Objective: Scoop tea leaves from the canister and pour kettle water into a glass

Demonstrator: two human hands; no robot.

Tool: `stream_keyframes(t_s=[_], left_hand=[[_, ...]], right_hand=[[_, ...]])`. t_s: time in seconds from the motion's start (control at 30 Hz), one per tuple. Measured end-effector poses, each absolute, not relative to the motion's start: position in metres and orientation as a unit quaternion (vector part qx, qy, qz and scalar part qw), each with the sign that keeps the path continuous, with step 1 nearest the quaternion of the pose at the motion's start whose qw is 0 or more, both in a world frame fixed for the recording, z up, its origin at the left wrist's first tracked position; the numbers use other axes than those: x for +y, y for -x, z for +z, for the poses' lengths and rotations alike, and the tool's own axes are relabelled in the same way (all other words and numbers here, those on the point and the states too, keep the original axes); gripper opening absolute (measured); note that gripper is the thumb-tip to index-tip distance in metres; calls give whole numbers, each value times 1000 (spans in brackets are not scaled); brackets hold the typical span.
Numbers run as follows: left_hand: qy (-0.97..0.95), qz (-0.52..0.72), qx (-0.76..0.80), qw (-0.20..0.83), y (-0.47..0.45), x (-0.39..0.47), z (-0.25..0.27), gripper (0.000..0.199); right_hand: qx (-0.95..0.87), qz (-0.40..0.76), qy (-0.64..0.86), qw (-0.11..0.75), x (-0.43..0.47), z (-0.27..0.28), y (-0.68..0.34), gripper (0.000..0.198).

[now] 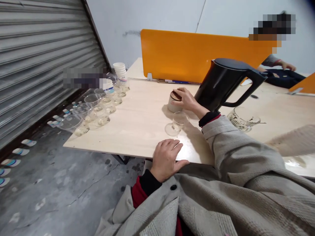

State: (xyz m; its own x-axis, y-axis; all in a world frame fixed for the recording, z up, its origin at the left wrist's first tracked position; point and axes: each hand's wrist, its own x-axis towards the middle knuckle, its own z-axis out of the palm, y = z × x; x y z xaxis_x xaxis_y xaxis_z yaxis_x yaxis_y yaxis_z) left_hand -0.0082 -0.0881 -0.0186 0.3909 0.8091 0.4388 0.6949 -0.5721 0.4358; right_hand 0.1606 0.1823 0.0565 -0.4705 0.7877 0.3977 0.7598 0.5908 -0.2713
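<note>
My right hand [187, 99] reaches across the table and grips a small white jar with a brown wooden lid [173, 101]. A black electric kettle [222, 85] stands just right of that hand. A small clear glass cup [179, 122] sits on the table in front of the jar, close to my right wrist. My left hand [166, 158] lies flat on the near edge of the light wooden table [137, 124], fingers slightly apart, holding nothing.
Several clear glass cups and bowls [94, 113] line the table's left edge, with a stack of white paper cups [119, 69] behind. A glass pitcher [240, 119] sits right of my arm. An orange divider [197, 54] backs the table; another person's hand [286, 65] is beyond it.
</note>
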Motion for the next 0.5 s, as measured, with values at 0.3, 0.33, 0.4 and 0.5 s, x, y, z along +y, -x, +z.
stream_keyframes(t_s=[0.3,0.33,0.4,0.5], left_hand=[[-828,322,449,90,10,-88,-20,65],[-829,322,449,89,10,-87,-21,65],[-829,321,450,85,10,-87,-21,64],[-830,316,453,79,10,-87,-20,62]], right_hand=[[-789,-52,485,374,123,90,-192,72],[-757,-88,489,425,112,99,-205,68],[-675,-180,491,521,97,114,-235,67],[-558,-235,545,580,105,124,-292,83]])
